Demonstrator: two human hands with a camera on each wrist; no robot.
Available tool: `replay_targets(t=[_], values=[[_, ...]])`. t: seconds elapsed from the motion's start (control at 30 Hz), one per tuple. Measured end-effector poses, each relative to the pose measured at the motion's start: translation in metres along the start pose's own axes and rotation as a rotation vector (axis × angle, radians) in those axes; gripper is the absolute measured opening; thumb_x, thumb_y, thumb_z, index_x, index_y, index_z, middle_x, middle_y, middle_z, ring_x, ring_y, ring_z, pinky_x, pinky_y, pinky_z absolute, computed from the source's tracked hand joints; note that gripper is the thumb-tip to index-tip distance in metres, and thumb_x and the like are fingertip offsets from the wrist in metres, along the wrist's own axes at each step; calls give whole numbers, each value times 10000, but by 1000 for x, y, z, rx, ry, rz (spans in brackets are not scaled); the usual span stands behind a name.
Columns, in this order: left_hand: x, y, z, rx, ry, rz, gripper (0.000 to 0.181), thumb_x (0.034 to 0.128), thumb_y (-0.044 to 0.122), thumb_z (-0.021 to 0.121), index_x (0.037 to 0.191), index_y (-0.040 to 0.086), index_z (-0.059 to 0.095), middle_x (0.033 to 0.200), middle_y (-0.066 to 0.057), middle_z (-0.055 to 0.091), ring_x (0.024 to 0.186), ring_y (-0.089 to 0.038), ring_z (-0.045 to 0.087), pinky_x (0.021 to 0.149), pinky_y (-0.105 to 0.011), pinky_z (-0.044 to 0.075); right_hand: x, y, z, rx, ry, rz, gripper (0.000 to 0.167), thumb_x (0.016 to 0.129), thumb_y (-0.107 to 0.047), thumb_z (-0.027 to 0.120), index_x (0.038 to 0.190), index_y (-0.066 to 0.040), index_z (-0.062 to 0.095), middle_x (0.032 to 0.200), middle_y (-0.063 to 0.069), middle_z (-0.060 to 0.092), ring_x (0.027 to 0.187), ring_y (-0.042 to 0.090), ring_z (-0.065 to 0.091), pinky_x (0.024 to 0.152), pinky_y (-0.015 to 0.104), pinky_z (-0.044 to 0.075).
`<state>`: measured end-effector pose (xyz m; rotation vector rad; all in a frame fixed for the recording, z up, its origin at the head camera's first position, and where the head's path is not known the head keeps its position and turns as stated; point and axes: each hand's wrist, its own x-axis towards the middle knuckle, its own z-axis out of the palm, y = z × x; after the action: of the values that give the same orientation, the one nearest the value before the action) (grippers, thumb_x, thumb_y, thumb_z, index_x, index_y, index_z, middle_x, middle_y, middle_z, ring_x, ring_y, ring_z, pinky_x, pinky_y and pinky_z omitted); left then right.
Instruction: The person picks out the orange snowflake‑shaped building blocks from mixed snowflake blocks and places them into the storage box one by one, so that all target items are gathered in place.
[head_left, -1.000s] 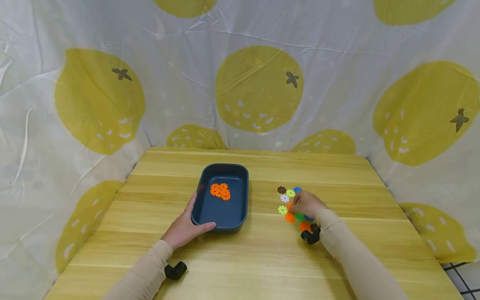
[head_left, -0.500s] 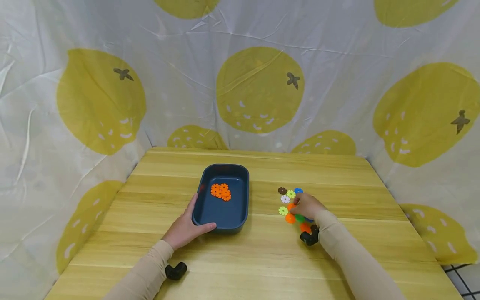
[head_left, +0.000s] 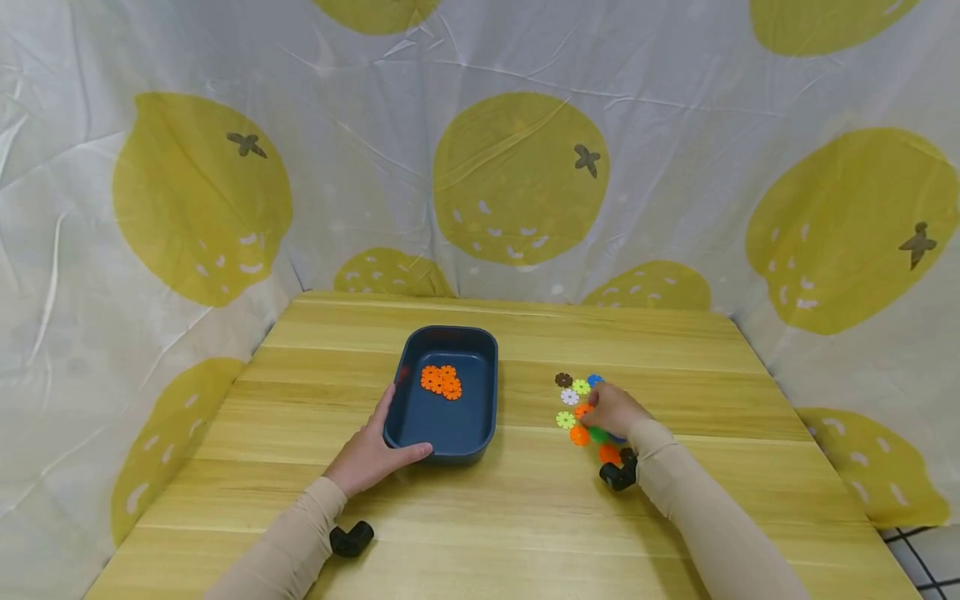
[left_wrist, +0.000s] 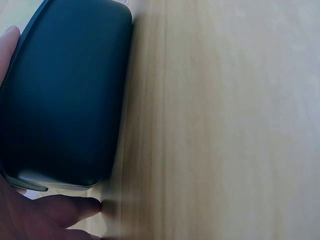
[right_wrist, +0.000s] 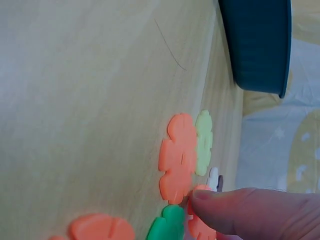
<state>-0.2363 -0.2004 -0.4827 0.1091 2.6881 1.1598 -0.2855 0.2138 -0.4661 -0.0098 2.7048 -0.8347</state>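
Dark blue, the deep tray (head_left: 465, 429) stands on the wooden table (head_left: 487, 533), the left hand (head_left: 371, 461) at its near left corner. That hand's thumb and fingers are spread: the thumb lies along the near rim, the other fingers against the left side, partly hidden. The left wrist view cuts the hand off at the frame edge. Inside the tray lies a heap of orange discs (head_left: 440, 382), overlapping so much that their number is hard to count.

To the right of the tray, the right hand (head_left: 618, 410) pinches an orange flower disc (right_wrist: 200, 225) among the loose pieces. Its thumb covers part of the disc; the opposing fingertip is mostly hidden. Whether the disc is clear of the table I cannot tell.

Nearby lie a brown disc (head_left: 564, 380), a white disc (head_left: 570, 397) and a yellow-green disc (head_left: 566, 420). A blue disc (head_left: 595, 380) is partly covered by the hand, as is a green disc (head_left: 598, 434). A black fitting (head_left: 618, 475) at the right wrist partly hides a dark disc (head_left: 628, 455).
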Motion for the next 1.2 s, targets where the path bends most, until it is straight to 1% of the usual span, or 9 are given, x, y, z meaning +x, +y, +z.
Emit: replay_targets(t=[0.17, 0.3, 0.43, 0.57, 0.7, 0.9, 1.03, 1.2], values=[[0, 0, 0, 3, -1, 4, 1232, 792, 652, 766, 1647, 274, -38, 1680, -236, 190, 1454, -546, 345, 1100, -705, 375, -3, 0, -1, 52, 13, -23, 246, 930, -87, 636, 1132, 37, 568, 1112, 183, 648, 829, 226, 571, 681, 293, 483], [0, -1, 0, 4, 0, 2, 1230, 795, 644, 767, 1647, 267, -35, 1680, -237, 189, 1455, -548, 342, 1102, -706, 373, -4, 0, -2, 83, 4, -50, 181, 968, -67, 555, 1120, 28, 580, 1098, 186, 668, 802, 218, 592, 661, 296, 481], [0, -1, 0, 8, -2, -4, 1234, 791, 653, 765, 1647, 268, -36, 1674, -247, 200, 1447, -564, 342, 1092, -711, 379, -4, -2, -3, 100, 13, -85, 148, 990, -68, 533, 1094, 14, 600, 1058, 164, 665, 810, 208, 585, 676, 295, 478], [0, -1, 0, 9, -1, -6, 1237, 787, 660, 765, 1647, 274, -36, 1670, -250, 208, 1445, -574, 337, 1086, -717, 380, -1, -10, -11, 117, 40, -130, 119, 1013, -73, 532, 1081, 9, 586, 1027, 149, 623, 817, 212, 534, 699, 306, 456], [0, 0, 0, 3, -1, -6, 1236, 791, 657, 765, 1643, 299, -54, 1676, -243, 197, 1457, -568, 320, 1096, -718, 367, 3, -29, -22, 132, 64, -170, 122, 1030, -90, 525, 1096, 1, 576, 1043, 144, 612, 847, 217, 528, 734, 310, 456], [-1, -1, 1, -2, 0, -7, 1236, 788, 660, 765, 1646, 288, -45, 1673, -249, 201, 1452, -565, 331, 1093, -714, 374, 10, -68, -35, 118, 85, -219, 161, 1043, -139, 535, 1134, -20, 593, 1063, 135, 621, 872, 220, 540, 763, 325, 465], [-1, -1, 1, -4, 3, -5, 1242, 782, 665, 768, 1647, 274, -33, 1668, -255, 211, 1440, -563, 354, 1089, -706, 385, 17, -92, -37, 100, 100, -254, 173, 1048, -162, 538, 1149, -34, 596, 1093, 134, 628, 903, 228, 546, 799, 351, 471], [-1, 0, 0, -8, 2, -10, 1239, 783, 659, 770, 1647, 276, -30, 1669, -252, 210, 1439, -560, 359, 1086, -706, 389, 31, -120, -32, 82, 115, -302, 166, 1040, -156, 549, 1139, -35, 605, 1114, 145, 638, 923, 247, 554, 839, 367, 480]])
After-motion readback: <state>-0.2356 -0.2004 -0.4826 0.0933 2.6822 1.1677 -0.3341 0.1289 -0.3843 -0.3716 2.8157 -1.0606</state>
